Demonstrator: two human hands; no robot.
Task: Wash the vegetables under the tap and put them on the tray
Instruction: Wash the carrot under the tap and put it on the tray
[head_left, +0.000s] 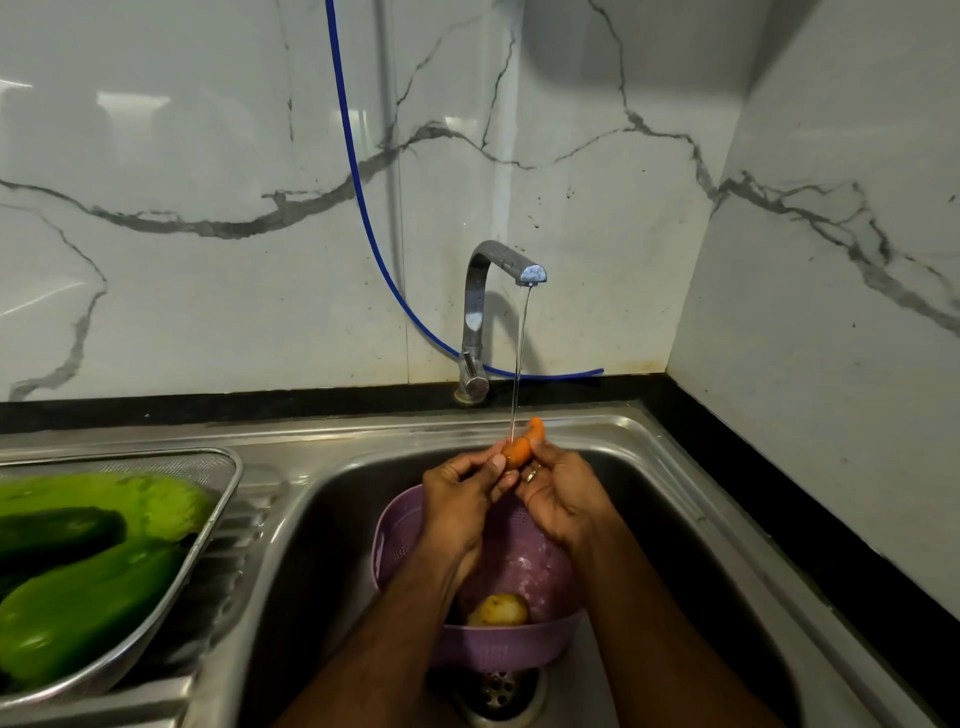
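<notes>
The carrot (524, 444) sits in the thin stream from the tap (488, 291), pinched between both hands over the sink (675, 499): left hand (460, 499) and right hand (563, 493) each curl fingers round it. Below them a purple colander (493, 644) holds a potato (497, 610); at far left, the tray (218, 499) carries green vegetables (93, 597).

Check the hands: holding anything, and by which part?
Both hold one carrot under the tap's stream. Left hand fingers pinch its lower end; right hand fingers grip its middle, leaving the upper tip free.

Orange carrot (524, 444), lilac colander (400, 525), yellow potato (497, 610), blue hose (358, 187), grey-veined white wall (208, 156)
</notes>
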